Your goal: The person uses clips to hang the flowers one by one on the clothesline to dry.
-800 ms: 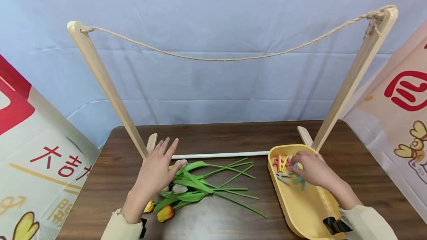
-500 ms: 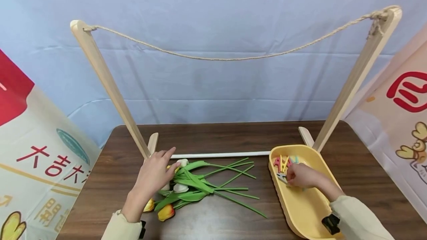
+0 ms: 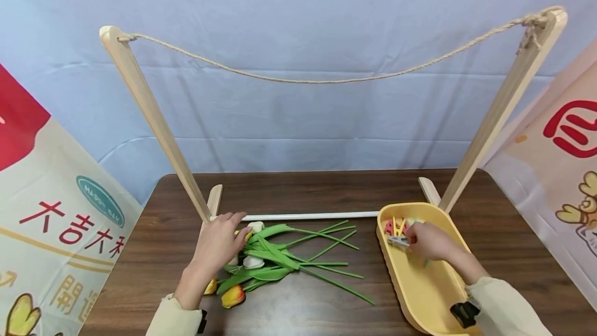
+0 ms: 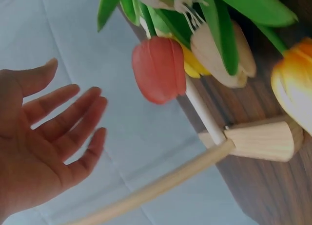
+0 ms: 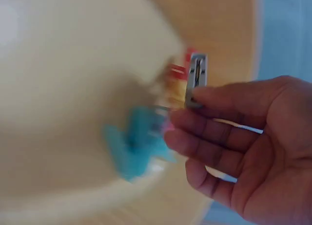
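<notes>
My right hand [image 3: 429,241] is inside the yellow tray [image 3: 434,297] and pinches a grey clothespin [image 5: 197,74] between thumb and fingers. Red and yellow clothespins [image 3: 398,225] lie at the tray's far left corner. Beneath the hand, teal clothespins [image 5: 134,144] appear blurred in the right wrist view. My left hand [image 3: 216,242] hovers, fingers relaxed and holding nothing, over the flower end of some artificial tulips [image 3: 268,263]. Seen from the left wrist, it is apart from a red tulip [image 4: 158,69]. It partly hides the blooms in the head view.
A wooden frame stands on the dark table [image 3: 298,191], with a left post [image 3: 156,123] and a right post [image 3: 503,113]. A slack rope [image 3: 317,82] joins their tops. A white rod [image 3: 312,217] runs low between them. Printed cloths hang at both sides.
My right hand has reached down among the clothespins, taken the grey one and tilted it up slightly. The left hand has lowered a little, its fingers less spread.
</notes>
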Demonstrator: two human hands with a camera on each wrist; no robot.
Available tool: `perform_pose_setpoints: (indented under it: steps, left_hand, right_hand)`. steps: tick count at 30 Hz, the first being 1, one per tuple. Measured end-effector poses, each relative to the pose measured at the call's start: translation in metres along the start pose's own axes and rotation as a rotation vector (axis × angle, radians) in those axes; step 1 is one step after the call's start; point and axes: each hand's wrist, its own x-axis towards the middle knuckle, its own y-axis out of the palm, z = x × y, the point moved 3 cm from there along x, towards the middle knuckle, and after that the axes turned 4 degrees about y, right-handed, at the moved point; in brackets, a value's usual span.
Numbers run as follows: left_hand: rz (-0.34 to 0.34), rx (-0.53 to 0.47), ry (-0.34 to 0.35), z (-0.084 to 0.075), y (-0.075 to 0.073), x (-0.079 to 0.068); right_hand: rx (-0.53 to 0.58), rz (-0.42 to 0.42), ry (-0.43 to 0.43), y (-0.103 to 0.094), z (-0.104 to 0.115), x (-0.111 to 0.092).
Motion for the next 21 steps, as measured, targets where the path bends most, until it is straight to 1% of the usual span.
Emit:
perform_pose_setpoints:
  steps: [2,5,7,9,12,16,19,21]
  left_hand:
    - [-0.024,-0.036,0.012,-0.006,0.001,0.004]
    - [-0.049,-0.088,0.042,-0.020,0.003,0.011]
    - [-0.055,-0.117,0.087,-0.033,0.005,0.018]
    - [-0.054,-0.136,0.149,-0.049,0.007,0.024]
    - [-0.027,-0.175,0.256,-0.075,0.010,0.033]
    - [0.021,-0.205,0.357,-0.107,0.012,0.038]
    - [0.021,-0.190,0.411,-0.123,0.013,0.039]
    - [0.010,-0.182,0.429,-0.129,0.013,0.038]
  right_hand:
    - [-0.019,-0.024,0.006,-0.015,0.007,-0.003]
    - [-0.039,-0.098,0.008,-0.036,0.023,-0.006]
    - [-0.034,-0.152,-0.008,-0.046,0.037,-0.008]
    - [-0.023,-0.192,-0.051,-0.050,0.054,-0.008]
    - [0.001,-0.204,-0.133,-0.048,0.077,-0.008]
    - [0.014,-0.191,-0.235,-0.038,0.102,-0.008]
    - [0.022,-0.172,-0.289,-0.031,0.116,-0.009]
    - [0.031,-0.153,-0.320,-0.028,0.121,-0.009]
